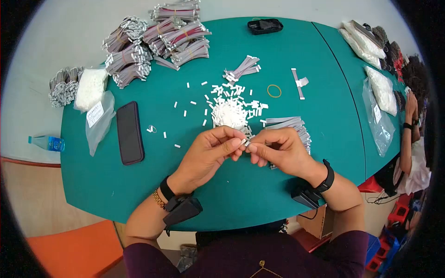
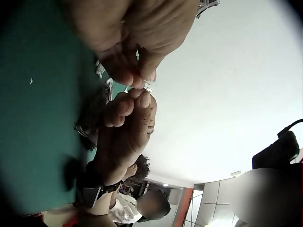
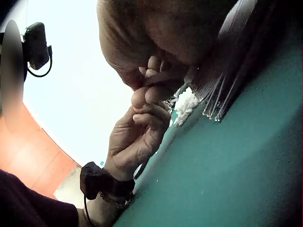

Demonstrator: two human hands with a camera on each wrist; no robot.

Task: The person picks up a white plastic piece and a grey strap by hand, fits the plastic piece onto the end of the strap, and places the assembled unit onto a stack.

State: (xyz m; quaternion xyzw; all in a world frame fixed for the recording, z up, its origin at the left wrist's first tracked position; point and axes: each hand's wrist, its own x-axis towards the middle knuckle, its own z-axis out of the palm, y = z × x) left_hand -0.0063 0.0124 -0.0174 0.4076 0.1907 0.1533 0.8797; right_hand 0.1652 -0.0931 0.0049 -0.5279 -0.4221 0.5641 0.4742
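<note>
Over the near middle of the table, both hands meet fingertip to fingertip. My left hand [image 1: 199, 155] pinches a small white plastic piece [image 1: 243, 141] between thumb and index finger. Facing it, my right hand [image 1: 285, 150] pinches the end of a grey flat ribbon cable [image 3: 163, 77], mostly hidden under the palm. The exact contact between piece and cable is covered by the fingertips. Just beyond the hands lies a heap of small white plastic pieces [image 1: 229, 113]. Partly behind the right hand is a stack of grey ribbon cables [image 1: 289, 123].
On the green table [image 1: 185, 74] lie bundled ribbon cables [image 1: 130, 53], a phone [image 1: 130, 133], a rubber band [image 1: 274, 91], a small ribbon cable group [image 1: 243, 68], a single cable [image 1: 298, 83] and a black case [image 1: 264, 26]. Bags of white pieces [image 1: 381, 90] and another person's arm [image 1: 407, 139] are at right.
</note>
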